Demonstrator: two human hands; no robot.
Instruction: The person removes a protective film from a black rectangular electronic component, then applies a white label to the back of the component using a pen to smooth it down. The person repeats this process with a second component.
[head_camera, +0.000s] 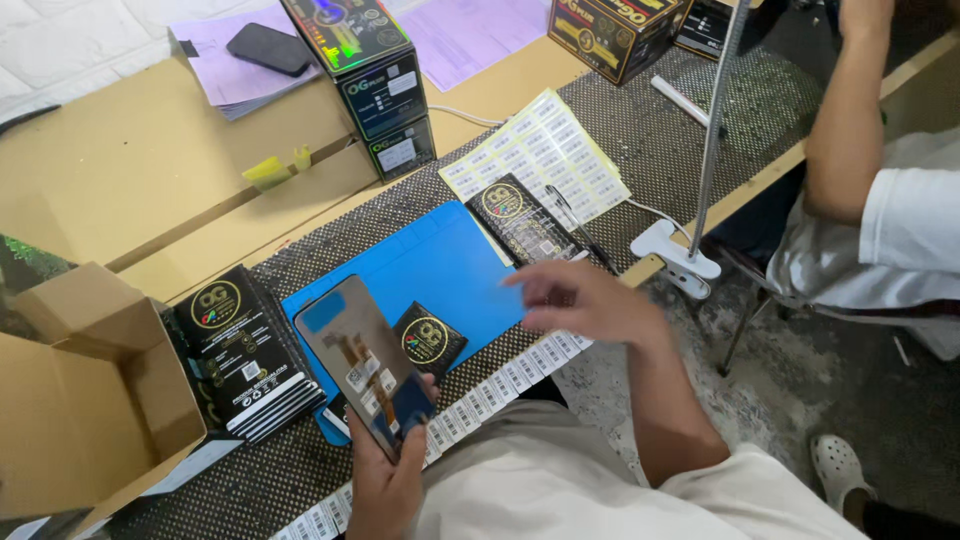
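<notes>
Head view: the left hand (385, 480) grips a phone screen panel (365, 362) by its lower end, fingers wrapped around its edges, the back with flex cable and stickers facing up. The panel tilts toward 11 o'clock over the near edge of a blue mat (440, 265). The right hand (580, 298) hovers at 3 o'clock from the panel, fingers loosely spread, holding nothing, blurred. A small black packet (428, 340) lies on the mat just beside the panel. A black box (525, 220) sits at 1 o'clock on the mat's far corner, partly over a label sheet (560, 150). A box stack (245, 350) lies at 9 o'clock, a cardboard carton (80, 400) beyond it. A label strip (500, 385) runs along the table's near edge.
</notes>
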